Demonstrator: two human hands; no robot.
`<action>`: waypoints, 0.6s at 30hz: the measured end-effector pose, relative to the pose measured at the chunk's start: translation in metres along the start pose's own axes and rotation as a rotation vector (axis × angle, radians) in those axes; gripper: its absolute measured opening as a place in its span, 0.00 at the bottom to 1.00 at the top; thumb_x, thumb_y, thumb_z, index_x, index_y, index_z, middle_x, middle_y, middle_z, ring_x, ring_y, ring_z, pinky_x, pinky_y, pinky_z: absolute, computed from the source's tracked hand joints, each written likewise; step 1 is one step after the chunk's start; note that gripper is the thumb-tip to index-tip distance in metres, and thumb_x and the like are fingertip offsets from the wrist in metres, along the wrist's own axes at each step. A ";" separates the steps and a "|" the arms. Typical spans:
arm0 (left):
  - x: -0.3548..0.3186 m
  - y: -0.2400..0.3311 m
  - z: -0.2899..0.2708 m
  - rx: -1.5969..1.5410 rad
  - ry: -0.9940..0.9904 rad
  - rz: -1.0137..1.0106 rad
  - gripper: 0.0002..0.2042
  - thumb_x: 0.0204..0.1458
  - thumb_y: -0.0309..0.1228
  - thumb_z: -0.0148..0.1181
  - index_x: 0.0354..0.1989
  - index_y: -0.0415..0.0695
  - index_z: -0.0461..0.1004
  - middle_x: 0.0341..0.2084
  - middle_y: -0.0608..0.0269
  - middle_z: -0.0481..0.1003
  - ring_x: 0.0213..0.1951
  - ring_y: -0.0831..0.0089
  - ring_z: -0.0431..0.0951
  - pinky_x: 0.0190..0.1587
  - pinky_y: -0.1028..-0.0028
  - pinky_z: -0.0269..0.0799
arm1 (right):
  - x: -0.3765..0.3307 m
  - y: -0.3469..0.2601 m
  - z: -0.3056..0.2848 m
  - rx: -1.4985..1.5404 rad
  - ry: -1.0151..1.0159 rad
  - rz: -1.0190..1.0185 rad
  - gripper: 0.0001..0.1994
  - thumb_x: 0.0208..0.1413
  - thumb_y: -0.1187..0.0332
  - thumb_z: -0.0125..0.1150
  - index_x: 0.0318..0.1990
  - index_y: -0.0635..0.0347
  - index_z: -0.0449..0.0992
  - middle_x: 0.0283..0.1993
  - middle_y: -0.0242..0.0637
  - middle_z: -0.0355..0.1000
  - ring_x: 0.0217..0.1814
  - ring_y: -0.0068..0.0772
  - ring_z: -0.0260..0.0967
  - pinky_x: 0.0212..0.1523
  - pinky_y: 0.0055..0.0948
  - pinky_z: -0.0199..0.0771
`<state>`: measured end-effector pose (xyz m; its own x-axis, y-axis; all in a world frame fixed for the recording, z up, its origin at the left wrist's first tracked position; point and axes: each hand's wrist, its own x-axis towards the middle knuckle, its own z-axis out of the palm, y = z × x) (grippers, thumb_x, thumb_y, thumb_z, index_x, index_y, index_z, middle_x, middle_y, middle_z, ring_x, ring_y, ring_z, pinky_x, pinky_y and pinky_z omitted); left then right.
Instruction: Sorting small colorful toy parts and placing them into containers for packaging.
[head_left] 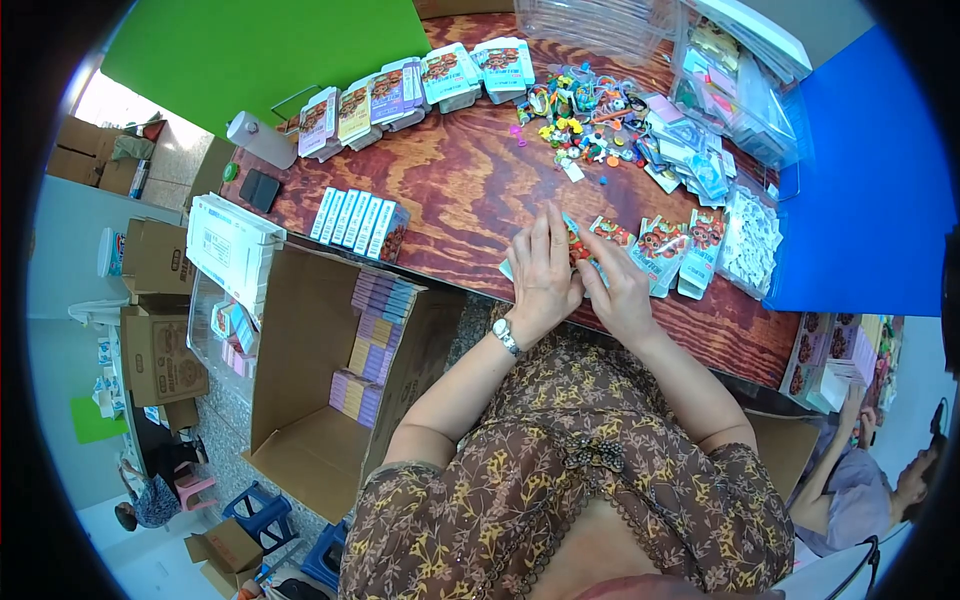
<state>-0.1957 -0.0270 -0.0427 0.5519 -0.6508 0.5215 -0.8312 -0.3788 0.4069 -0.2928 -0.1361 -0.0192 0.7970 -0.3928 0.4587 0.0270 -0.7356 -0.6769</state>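
A small flat printed carton [577, 246] lies under my hands near the table's front edge, mostly covered by them. My left hand [543, 265] rests over its left part, fingers stretched out flat. From the right, my right hand [620, 285] touches it with straight fingers, its thumb apart from them. Part of the print shows between the two hands. Just beyond my right hand lie several more flat cartons [661, 243], fanned out. A clear tray of white pieces [750, 243] stands right of these.
Colourful small toys [590, 110] and loose cards [690, 150] are heaped at the back. Carton stacks [398, 92] line the far left; filled boxes [362, 222] stand in a row. A large open cardboard box [300, 400] is below the table's left edge. Another person [850, 490] sits at right.
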 end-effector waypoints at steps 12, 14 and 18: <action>0.047 -0.031 -0.018 -0.594 -0.053 -0.030 0.64 0.34 0.43 0.82 0.73 0.31 0.39 0.71 0.38 0.51 0.72 0.50 0.54 0.72 0.58 0.52 | 0.050 0.044 -0.007 1.344 0.029 0.911 0.15 0.65 0.72 0.57 0.59 0.58 0.71 0.57 0.34 0.73 0.56 0.27 0.74 0.53 0.32 0.79; 0.052 -0.029 -0.002 -0.687 -0.094 -0.024 0.62 0.35 0.41 0.82 0.73 0.31 0.40 0.71 0.39 0.52 0.71 0.51 0.56 0.71 0.59 0.55 | 0.053 0.040 -0.005 1.362 0.068 0.928 0.16 0.66 0.72 0.56 0.59 0.60 0.71 0.55 0.38 0.73 0.54 0.30 0.74 0.51 0.35 0.80; 0.065 -0.027 0.013 -0.768 -0.063 -0.062 0.51 0.38 0.28 0.81 0.69 0.36 0.51 0.63 0.47 0.63 0.66 0.60 0.65 0.66 0.64 0.64 | 0.055 0.049 0.003 1.470 -0.006 0.885 0.16 0.65 0.73 0.57 0.60 0.59 0.71 0.57 0.37 0.73 0.56 0.32 0.74 0.54 0.33 0.78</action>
<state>-0.1382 -0.0675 -0.0290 0.5723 -0.6879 0.4464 -0.5062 0.1319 0.8523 -0.2461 -0.1919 -0.0284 0.8752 -0.3654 -0.3170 0.0970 0.7745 -0.6251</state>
